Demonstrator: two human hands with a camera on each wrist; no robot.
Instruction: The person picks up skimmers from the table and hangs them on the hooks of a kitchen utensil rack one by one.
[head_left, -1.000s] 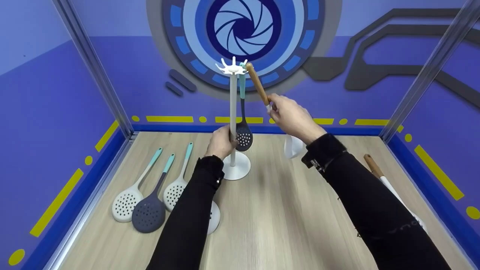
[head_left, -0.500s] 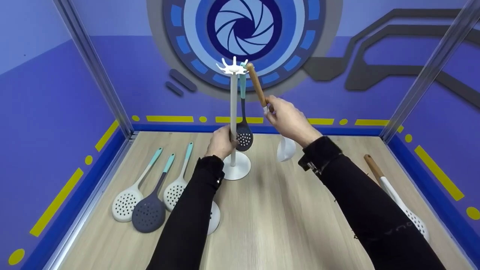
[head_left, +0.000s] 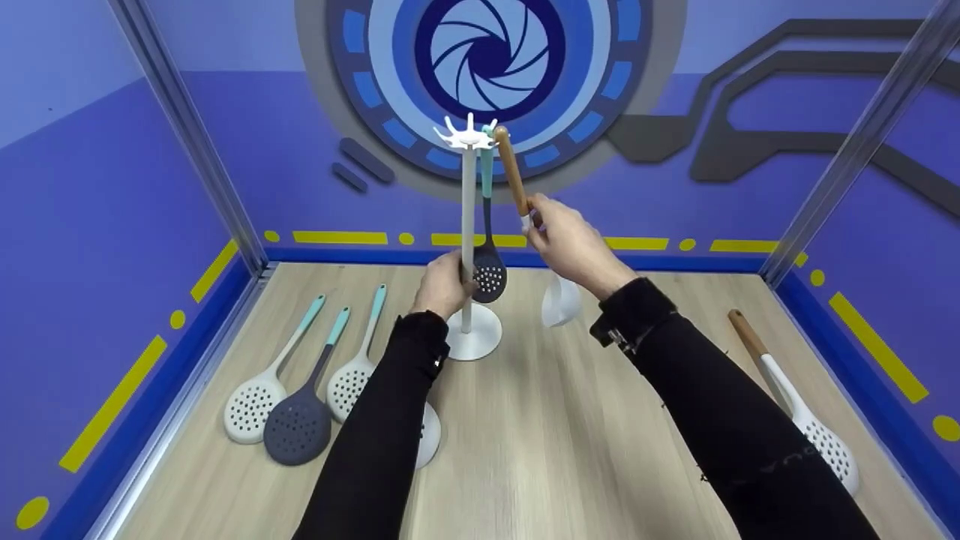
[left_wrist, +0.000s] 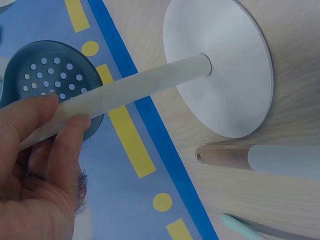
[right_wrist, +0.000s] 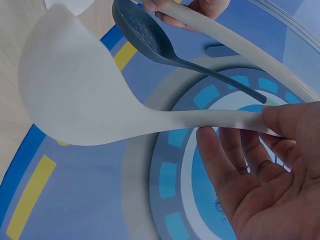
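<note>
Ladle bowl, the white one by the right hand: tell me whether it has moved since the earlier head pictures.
Yes, leftward: the ladle bowl is now closer to the stand base.

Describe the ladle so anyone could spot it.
Find the white stand gripped by the left hand. Just right of it, the right hand holds the ladle below its brown handle. Its white bowl shows no holes, unlike the dark, perforated spoon hanging from the stand.

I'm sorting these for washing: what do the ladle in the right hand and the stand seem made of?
The ladle: matte white, probably silicone or plastic, showing no metallic shine; its smooth brown handle could be wood or imitation. The stand: low-sheen white, perhaps painted metal or plastic; its uniform surface leaves that open.
</note>
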